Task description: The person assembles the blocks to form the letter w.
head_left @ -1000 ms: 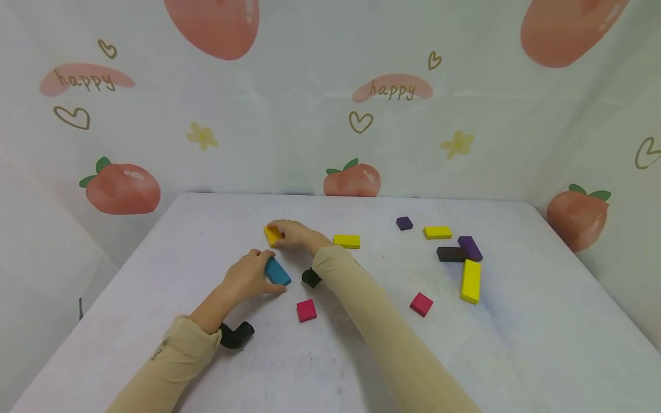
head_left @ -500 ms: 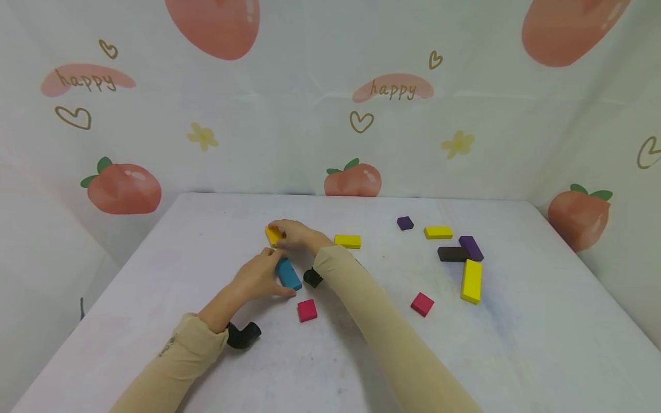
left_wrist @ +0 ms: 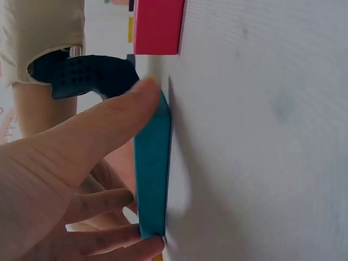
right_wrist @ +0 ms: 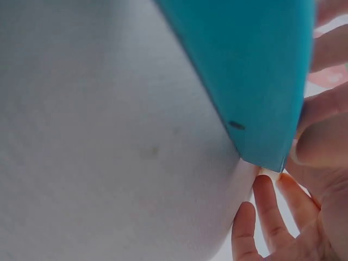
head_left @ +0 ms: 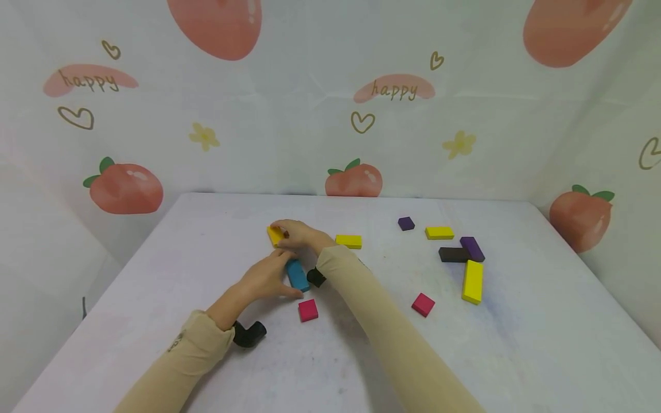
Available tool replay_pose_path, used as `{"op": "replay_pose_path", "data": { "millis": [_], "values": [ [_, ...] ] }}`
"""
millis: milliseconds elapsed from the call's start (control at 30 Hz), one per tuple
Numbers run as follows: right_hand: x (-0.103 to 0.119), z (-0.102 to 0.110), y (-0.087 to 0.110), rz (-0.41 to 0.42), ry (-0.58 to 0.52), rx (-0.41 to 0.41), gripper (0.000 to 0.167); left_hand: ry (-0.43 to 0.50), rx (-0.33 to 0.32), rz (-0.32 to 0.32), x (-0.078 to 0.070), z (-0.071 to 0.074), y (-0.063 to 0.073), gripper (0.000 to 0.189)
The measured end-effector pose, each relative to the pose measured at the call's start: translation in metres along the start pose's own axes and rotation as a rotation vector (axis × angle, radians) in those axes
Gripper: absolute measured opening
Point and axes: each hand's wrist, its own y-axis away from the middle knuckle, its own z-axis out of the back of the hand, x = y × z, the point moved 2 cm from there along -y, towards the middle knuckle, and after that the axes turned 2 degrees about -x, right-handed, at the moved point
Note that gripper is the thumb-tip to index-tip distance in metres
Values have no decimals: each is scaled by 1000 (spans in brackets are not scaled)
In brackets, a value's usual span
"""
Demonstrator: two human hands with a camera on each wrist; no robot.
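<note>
Left hand point(head_left: 264, 279) pinches the blue block point(head_left: 297, 275) lengthwise: thumb on the near end, fingertips at the far end, palm off its left side. Right hand point(head_left: 301, 234) has thumb and fingers curled round a yellow block point(head_left: 275, 237); most of that contact is hidden, so can't tell how firm it is. Handling, as a judgement: blue block looks like painted wood or hard plastic, so likely light, stiff, hard to damage. Faces look smooth, may be a bit slippery; short ends give little pad area, so an off-centre squeeze could swivel it. Best hold is probably mid-length across the two long sides; end-to-end works if thumb and fingertips stay in line. Yellow block should behave the same. Position: blue block sits low in the left hand's span, long side down at the table point(head_left: 361, 367); can't tell if its full weight rests there. Yellow block is just past the blue block's far end, slightly left. Red block point(head_left: 308, 310) is just off the blue block's near end, by the thumb, apart from it. Another yellow bar point(head_left: 348, 241) lies right of the blue block and farther back. Second red piece point(head_left: 423, 304) is well right of the blue block, slightly nearer the person.
</note>
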Motion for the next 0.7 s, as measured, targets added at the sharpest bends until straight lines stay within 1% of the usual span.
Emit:
{"op": "replay_pose_path", "data": {
  "millis": [133,267,467,700],
  "values": [
    [0,1,0,1,-1,6,53,-9,-2,15,1,3,3,82],
    [-1,2,0,4,-8,12,53,-40,-5,43,1,5,6,74],
    [-2,1,-2,16,12,12,55,-95,-11,37,-2,4,9,65],
    [-4,2,-1,47,44,40,57,-101,-19,39,-4,4,9,60]
  ]
}}
